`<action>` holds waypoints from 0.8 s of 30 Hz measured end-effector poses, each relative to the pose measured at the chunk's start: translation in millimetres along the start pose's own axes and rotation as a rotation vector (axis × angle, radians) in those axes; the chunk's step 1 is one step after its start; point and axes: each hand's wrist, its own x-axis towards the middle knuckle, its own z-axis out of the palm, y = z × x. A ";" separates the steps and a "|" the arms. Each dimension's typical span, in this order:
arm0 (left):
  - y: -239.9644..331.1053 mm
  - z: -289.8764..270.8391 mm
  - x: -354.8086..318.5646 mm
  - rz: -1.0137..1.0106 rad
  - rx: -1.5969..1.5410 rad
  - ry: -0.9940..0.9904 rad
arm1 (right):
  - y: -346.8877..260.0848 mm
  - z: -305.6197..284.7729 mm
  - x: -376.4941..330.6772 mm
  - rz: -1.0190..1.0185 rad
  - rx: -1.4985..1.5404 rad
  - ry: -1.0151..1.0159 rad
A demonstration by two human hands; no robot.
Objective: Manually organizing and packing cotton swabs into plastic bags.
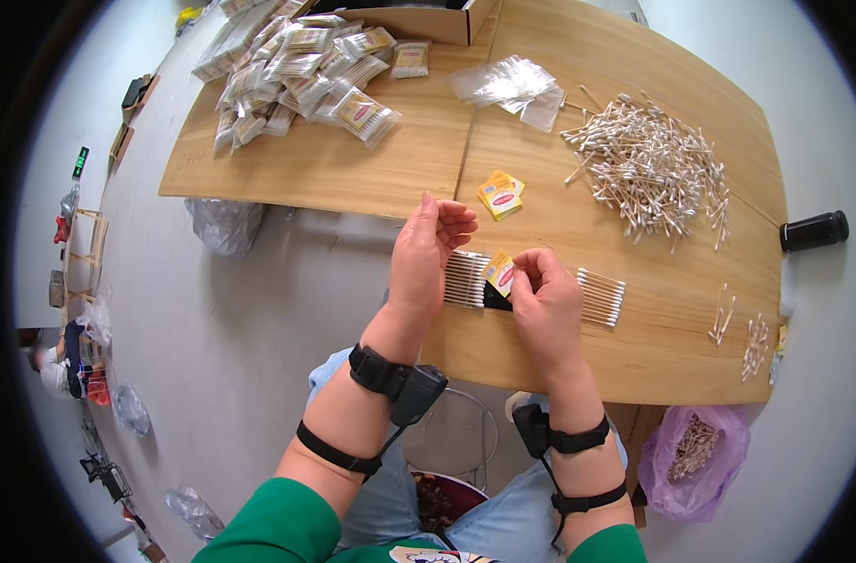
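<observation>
My right hand (547, 305) pinches a small yellow card (499, 273) with a red and white emblem between thumb and fingertips. The card is above a black piece (496, 299), mostly hidden by the hand. To the left of it lies a neat row of cotton swabs (464, 280), partly behind my left hand (428, 249). That hand is held upright on its edge beside the row, thumb raised and fingers loosely bent, holding nothing visible. Another row of cotton swabs (601, 297) lies just right of my right hand. More yellow cards (501, 194) are stacked beyond my hands.
A big loose heap of cotton swabs (648, 169) covers the right side of the table (531, 361). Clear plastic bags (514, 87) lie farther back. Filled packets (306, 70) are piled at far left, near an open box (400, 21). A purple bag (658, 474) hangs below right.
</observation>
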 end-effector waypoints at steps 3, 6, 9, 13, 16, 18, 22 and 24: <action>-0.6 -0.1 0.5 -0.005 -0.012 0.029 | -1.3 3.3 0.6 -0.049 -0.127 0.005; 0.2 -0.5 2.0 -0.013 -0.037 0.042 | -5.9 6.5 -0.3 -0.056 -0.193 -0.017; 0.6 -1.0 2.2 -0.024 -0.066 0.046 | -9.1 8.8 -1.7 -0.060 -0.197 -0.049; 3.3 -3.8 2.3 -0.025 -0.089 0.065 | -8.0 11.9 -2.9 -0.003 -0.123 -0.102; 8.2 -14.1 6.2 0.066 -0.055 0.120 | -12.6 10.5 -2.7 0.053 -0.098 -0.096; 14.3 -23.8 9.8 0.146 0.225 0.258 | -10.9 8.2 -1.9 0.064 -0.095 -0.108; 12.5 -62.8 17.9 0.355 0.987 0.176 | -6.6 6.0 -0.7 0.085 -0.105 -0.132; 20.0 -67.9 13.3 0.333 1.107 0.153 | -4.1 2.3 -0.4 0.087 -0.110 -0.134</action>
